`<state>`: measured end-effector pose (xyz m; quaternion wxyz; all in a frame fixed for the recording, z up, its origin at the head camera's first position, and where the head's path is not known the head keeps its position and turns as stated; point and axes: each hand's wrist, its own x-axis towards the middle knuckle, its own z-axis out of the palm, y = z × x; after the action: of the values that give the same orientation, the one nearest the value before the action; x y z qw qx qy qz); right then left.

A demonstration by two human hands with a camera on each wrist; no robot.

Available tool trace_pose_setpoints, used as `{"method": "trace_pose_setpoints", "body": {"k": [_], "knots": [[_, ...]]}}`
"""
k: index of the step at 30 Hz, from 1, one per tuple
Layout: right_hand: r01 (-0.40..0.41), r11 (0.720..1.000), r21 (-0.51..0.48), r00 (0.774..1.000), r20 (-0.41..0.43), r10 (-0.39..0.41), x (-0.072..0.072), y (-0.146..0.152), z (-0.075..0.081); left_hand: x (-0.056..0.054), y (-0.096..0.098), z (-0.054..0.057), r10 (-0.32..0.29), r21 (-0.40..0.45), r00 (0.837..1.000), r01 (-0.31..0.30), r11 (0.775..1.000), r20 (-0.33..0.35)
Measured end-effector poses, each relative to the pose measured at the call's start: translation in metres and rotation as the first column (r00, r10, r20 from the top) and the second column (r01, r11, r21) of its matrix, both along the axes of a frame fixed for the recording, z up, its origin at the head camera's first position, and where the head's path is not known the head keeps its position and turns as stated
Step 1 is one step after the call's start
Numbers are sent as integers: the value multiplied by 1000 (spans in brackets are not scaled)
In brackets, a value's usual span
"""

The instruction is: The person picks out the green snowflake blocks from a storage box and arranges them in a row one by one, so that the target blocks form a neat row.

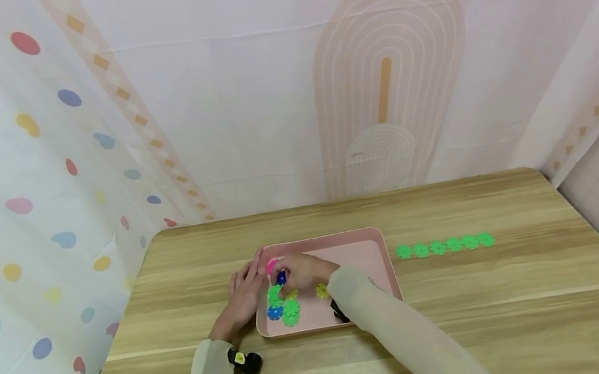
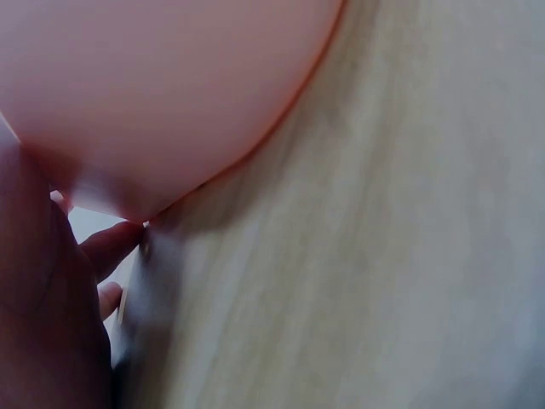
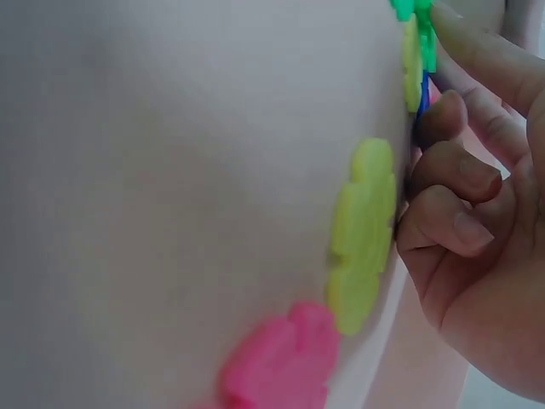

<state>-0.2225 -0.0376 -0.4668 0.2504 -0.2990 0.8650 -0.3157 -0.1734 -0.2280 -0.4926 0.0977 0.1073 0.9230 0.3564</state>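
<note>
A pink tray (image 1: 354,269) holds flower-shaped plastic discs. My right hand (image 1: 300,271) reaches into its left end, thumb and index finger around a green disc (image 1: 276,296); the fingertips are partly hidden. The other fingers curl in toward the palm in the right wrist view. Beside the fingers lies a dark blue disc (image 1: 281,278), with a pink disc (image 1: 272,266) behind it. A blue disc (image 1: 275,313) and overlapping green discs (image 1: 291,313) lie nearer the front. My left hand (image 1: 243,298) rests along the tray's left rim, fingers extended.
Right of the tray, several green discs (image 1: 438,247) form a row on the wooden table (image 1: 523,309). A yellow disc (image 3: 364,239) and a pink disc (image 3: 285,358) lie in the tray below the right hand. A patterned curtain (image 1: 263,90) hangs behind the table.
</note>
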Motion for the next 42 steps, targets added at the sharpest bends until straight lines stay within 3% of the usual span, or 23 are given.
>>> {"method": "trace_pose_setpoints", "body": {"k": [5, 20, 23, 27, 35, 37, 42], "knots": [[10, 1000, 1, 1000, 2, -10, 0, 1, -1, 0, 0, -1, 16, 5, 1000, -16, 1000, 6], [38, 990, -135, 998, 60, -30, 0, 11, -1, 1, 0, -3, 20, 5, 1000, -20, 1000, 2], [100, 976, -192, 985, 159, -70, 0, 15, -1, 1, 0, -2, 20, 6, 1000, -20, 1000, 5], [207, 942, -265, 944, 305, -122, 1, 19, -1, 1, 0, -1, 31, -4, 999, -31, 1000, 10], [292, 907, -302, 907, 387, -164, 2, 30, 5, 0, 0, -3, 31, -18, 1000, -31, 999, 0], [285, 909, -303, 913, 374, -162, 2, 33, 9, 0, 0, -3, 30, -18, 1000, -30, 999, 3], [165, 953, -254, 975, 188, -118, -4, 44, 18, 0, 1, -2, 30, -9, 999, -30, 1000, 16]]}}
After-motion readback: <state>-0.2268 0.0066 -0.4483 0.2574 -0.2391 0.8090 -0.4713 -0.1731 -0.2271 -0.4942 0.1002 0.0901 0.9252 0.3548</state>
